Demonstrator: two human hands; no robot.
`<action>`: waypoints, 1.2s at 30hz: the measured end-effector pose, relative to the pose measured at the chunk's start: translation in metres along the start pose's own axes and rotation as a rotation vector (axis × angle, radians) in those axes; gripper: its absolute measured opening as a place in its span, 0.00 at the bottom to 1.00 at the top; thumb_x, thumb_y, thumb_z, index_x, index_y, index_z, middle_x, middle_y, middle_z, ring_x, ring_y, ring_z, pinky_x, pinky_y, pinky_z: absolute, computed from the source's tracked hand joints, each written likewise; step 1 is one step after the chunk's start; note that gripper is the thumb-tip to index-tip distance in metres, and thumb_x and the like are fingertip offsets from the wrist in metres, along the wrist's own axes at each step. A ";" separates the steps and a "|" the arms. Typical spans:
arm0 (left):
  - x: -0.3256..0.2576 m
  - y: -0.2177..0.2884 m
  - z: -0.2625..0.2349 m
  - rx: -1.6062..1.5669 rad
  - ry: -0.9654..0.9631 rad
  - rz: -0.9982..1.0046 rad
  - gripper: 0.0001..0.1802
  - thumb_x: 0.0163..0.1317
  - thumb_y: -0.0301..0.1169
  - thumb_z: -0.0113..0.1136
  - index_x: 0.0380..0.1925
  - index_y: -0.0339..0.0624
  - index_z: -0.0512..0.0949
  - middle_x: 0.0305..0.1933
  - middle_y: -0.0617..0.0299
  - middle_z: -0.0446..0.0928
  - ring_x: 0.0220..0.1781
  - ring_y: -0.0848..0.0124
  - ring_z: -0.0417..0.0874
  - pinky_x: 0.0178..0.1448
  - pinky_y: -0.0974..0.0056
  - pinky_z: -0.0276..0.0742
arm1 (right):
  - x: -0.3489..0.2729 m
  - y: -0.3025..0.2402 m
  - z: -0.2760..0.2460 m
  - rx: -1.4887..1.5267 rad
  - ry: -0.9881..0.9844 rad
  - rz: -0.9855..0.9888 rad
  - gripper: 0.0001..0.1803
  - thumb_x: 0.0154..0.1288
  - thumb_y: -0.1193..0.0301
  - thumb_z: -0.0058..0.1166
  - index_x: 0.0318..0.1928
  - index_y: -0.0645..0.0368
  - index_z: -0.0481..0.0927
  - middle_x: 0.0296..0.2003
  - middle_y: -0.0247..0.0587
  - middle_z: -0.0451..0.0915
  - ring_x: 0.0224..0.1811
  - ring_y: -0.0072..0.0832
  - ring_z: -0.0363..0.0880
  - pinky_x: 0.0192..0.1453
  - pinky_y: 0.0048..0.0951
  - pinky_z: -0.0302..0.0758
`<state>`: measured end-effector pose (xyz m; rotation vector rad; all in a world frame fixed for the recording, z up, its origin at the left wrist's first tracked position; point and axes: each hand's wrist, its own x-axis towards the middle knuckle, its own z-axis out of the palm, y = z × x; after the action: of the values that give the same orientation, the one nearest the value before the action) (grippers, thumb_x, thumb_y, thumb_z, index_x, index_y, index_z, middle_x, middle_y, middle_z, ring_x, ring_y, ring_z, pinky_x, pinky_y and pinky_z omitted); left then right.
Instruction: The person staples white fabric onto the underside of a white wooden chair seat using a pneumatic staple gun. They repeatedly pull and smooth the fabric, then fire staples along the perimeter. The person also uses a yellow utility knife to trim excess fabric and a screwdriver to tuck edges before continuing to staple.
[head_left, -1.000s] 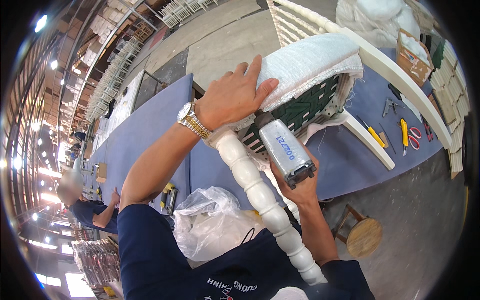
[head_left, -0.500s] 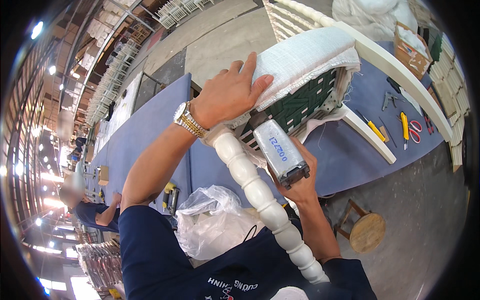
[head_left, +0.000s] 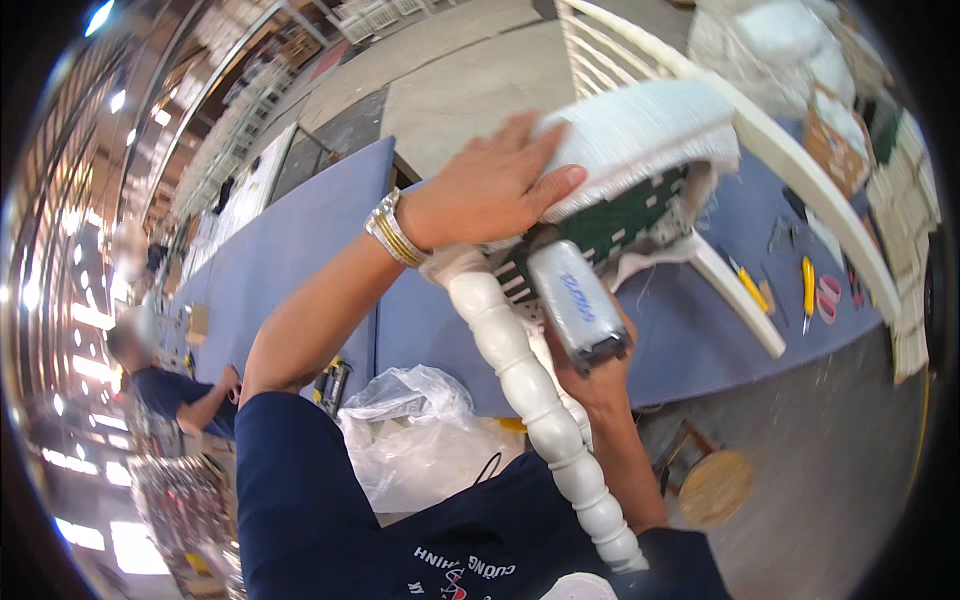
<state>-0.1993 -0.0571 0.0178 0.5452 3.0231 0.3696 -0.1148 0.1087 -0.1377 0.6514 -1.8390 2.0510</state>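
A silver staple gun (head_left: pixel 578 303) hides most of the right hand (head_left: pixel 590 375); small tools (head_left: pixel 808 290) on the blue bench (head_left: pixel 300 250) are too small to identify.

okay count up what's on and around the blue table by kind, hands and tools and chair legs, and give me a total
Hands at the chair seat: 2, left hand and right hand
Stapler: 1
Turned chair legs: 2, near leg and far leg
Yellow-handled tools on the table: 2, and
Total: 7
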 end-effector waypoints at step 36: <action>0.014 -0.067 -0.010 -0.325 -0.113 0.031 0.47 0.78 0.66 0.32 0.82 0.41 0.50 0.81 0.39 0.58 0.80 0.48 0.65 0.82 0.56 0.57 | -0.041 -0.008 -0.017 0.036 -0.041 0.307 0.16 0.64 0.75 0.63 0.51 0.68 0.82 0.40 0.45 0.82 0.39 0.33 0.82 0.44 0.33 0.79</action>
<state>-0.2362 -0.1158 0.0112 0.5648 2.7675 0.7850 -0.0783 0.1293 -0.1535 0.4454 -2.0364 2.2798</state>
